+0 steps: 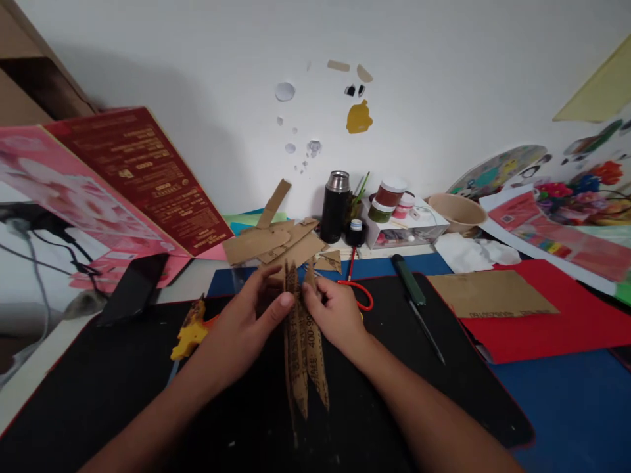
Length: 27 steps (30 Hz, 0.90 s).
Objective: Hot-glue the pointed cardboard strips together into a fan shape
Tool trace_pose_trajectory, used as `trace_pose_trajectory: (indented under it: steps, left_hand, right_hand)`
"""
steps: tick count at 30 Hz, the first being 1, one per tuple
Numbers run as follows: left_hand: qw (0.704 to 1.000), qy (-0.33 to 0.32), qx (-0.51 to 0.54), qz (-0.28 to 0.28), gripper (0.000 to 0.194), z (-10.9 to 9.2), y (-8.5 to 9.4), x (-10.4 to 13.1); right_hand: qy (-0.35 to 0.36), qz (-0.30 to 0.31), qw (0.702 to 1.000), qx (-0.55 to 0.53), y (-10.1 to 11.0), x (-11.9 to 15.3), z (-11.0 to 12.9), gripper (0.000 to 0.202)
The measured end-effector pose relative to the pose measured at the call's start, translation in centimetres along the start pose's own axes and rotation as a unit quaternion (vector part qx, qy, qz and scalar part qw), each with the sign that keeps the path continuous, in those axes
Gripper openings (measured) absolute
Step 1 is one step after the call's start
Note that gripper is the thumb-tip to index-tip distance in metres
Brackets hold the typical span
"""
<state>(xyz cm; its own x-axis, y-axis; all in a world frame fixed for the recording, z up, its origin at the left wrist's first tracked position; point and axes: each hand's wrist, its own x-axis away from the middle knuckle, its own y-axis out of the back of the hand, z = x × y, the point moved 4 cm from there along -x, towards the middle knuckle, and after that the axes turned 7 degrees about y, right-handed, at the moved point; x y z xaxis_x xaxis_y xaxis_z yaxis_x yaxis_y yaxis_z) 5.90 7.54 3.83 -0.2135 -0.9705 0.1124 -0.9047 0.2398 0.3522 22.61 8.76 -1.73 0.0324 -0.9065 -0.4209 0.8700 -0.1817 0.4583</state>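
Observation:
Several narrow cardboard pieces (299, 348) with pointed ends and printed text stand on edge over the black mat, between my two hands. My left hand (259, 315) is at their left side, its thumb pressed on the cardboard and its fingers behind. On the other side, my right hand (338, 312) pinches the right-hand piece near its upper end. Red-handled scissors (365, 297) lie partly hidden just behind my right hand. A yellow glue gun (191, 332) rests left of my left forearm.
A green-handled knife (410, 281) lies right of my hands. Behind stand cardboard scraps (259, 244), a black flask (335, 209) and paint jars (391, 192). A phone (134, 286) is at left; flat cardboard (488, 295) lies on red paper (576, 322) at right.

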Motion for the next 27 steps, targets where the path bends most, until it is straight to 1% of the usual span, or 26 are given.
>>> trace_pose_trajectory:
  steps: [1,3,5,8,12,17,20,27]
  left_hand:
    - [0.999,-0.002,-0.048,-0.012,0.06,-0.2,0.1,0.0]
    - [0.99,0.006,-0.137,-0.034,0.052,-0.3,0.1,-0.2]
    - [0.981,0.014,-0.184,-0.054,0.041,-0.1,-0.1,-0.4]
    - [0.979,0.01,-0.19,-0.076,0.029,0.5,-0.2,-1.0]
    - [0.976,-0.002,-0.194,-0.096,0.018,1.1,0.1,-1.7]
    - [0.975,-0.008,-0.203,-0.088,0.015,1.0,0.1,-2.1]
    - [0.975,-0.011,-0.207,-0.084,0.013,0.8,-0.1,-2.1]
    - [0.972,-0.041,-0.214,-0.094,0.006,0.2,-0.7,-2.4]
  right_hand:
    - [0.007,0.011,1.0,0.013,-0.2,0.1,0.1,0.04]
    - [0.015,0.029,0.999,0.029,-0.7,0.4,0.3,0.038]
    - [0.018,0.032,0.999,0.033,-0.8,0.6,0.4,0.038]
    - [0.024,0.031,0.999,0.027,-0.6,0.6,0.8,0.037]
    - [0.023,0.023,0.999,-0.001,-0.3,0.7,1.0,0.037]
    - [0.006,-0.024,0.998,-0.059,-0.1,0.8,0.5,0.025]
    - [0.004,-0.05,0.996,-0.077,0.1,0.8,0.3,0.022]
    - [-0.008,-0.059,0.993,-0.102,0.0,0.7,0.1,0.019]
